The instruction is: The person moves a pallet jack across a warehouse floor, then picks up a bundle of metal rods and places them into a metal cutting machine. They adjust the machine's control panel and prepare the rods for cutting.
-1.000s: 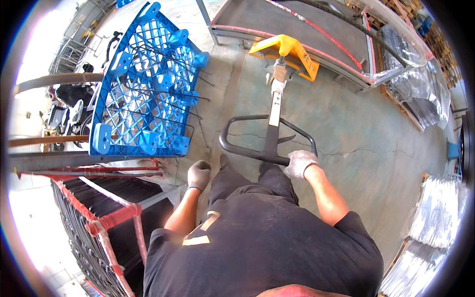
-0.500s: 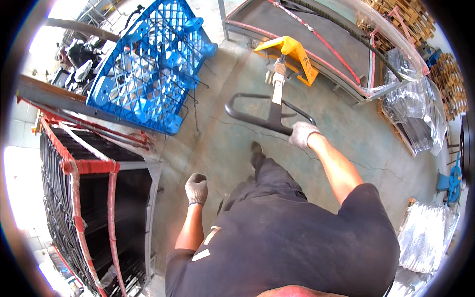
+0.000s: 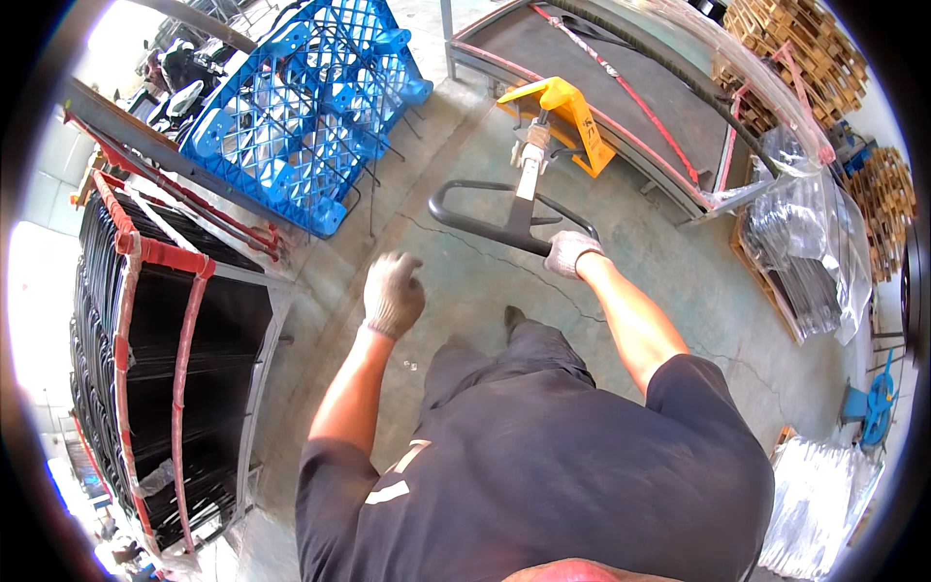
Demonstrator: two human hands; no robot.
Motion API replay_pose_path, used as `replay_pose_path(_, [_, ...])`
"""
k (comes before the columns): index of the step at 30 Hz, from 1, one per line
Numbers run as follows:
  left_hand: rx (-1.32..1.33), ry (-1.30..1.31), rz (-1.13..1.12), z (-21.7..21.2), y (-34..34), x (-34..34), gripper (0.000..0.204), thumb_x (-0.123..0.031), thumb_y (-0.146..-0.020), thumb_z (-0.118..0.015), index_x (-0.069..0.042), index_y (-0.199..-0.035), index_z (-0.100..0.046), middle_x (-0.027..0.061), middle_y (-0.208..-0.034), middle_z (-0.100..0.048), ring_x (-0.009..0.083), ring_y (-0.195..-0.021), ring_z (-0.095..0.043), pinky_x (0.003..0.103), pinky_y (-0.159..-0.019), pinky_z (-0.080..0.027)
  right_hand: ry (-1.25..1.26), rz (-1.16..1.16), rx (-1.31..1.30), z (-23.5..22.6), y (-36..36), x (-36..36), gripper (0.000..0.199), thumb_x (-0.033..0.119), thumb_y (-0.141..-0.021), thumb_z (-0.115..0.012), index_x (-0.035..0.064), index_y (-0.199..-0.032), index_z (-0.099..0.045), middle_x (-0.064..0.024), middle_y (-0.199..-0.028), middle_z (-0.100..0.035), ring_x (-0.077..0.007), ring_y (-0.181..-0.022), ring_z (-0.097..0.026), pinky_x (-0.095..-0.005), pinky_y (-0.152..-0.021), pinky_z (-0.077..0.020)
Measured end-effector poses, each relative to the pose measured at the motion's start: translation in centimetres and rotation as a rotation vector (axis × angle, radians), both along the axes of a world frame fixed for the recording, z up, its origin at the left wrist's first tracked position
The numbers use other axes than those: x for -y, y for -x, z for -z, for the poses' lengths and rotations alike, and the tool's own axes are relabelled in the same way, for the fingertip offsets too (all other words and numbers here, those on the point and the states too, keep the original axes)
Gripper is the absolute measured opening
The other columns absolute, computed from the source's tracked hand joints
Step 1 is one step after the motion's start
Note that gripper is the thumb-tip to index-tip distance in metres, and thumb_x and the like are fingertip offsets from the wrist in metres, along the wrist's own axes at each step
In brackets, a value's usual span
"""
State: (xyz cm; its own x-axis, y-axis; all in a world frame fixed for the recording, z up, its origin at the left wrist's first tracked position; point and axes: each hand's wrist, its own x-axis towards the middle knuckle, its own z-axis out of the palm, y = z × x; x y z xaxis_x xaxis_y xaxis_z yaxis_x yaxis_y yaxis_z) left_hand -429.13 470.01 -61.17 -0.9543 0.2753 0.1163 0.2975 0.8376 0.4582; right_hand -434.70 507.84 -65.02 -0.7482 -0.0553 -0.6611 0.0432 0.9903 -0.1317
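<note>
Blue pallet (image 3: 310,107) leans at my far left. My gloved left hand (image 3: 393,294) hangs free, fingers loosely curled on nothing. My right hand (image 3: 570,252) is clamped on the pallet jack handle (image 3: 504,225); its yellow pump head (image 3: 562,121) sits against the loaded platform (image 3: 621,87), hauling apparently unfinished.

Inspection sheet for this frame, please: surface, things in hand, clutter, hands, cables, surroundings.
Surface: cracked concrete floor.
Job's things: black loop handle of a yellow pallet jack.
Clutter: blue plastic pallet leaning at left; rack of black bars with red straps.
Hands: gloved right hand grips the handle; gloved left hand free in the air.
Cables: nothing seen.
Surroundings: wooden pallets, plastic-wrapped bundles.
</note>
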Motion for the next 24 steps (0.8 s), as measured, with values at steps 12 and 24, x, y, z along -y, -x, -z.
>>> replay_pose_path(12, [0.115,0.317,0.298,1.6,0.8,-16.4,0.025,-0.011,-0.075,-0.071,-0.016,-0.097,-0.080,0.0060,-0.110,-0.076,0.0316,-0.118,-0.066,0.047,-0.115,-0.044,0.006,-0.057,0.186,-6.3,-8.1,-7.2,0.039,0.023,-0.090,-0.062,0.0109,-0.120,-0.083,-0.0215,-0.122,-0.079,-0.0395,-0.118,-0.076,-0.0484,-0.101,-0.0602])
replay_pose_path(24, [0.124,0.229,0.196,1.7,-15.4,-15.0,0.010,-0.012,-0.072,-0.072,-0.015,-0.081,-0.077,0.0088,-0.086,-0.075,0.0334,-0.096,-0.073,0.046,-0.095,-0.053,0.014,-0.084,0.227,-6.3,-22.3,-6.0,0.037,0.025,-0.088,-0.065,0.0108,-0.117,-0.084,-0.0222,-0.120,-0.079,-0.0405,-0.116,-0.076,-0.0500,-0.100,-0.0603])
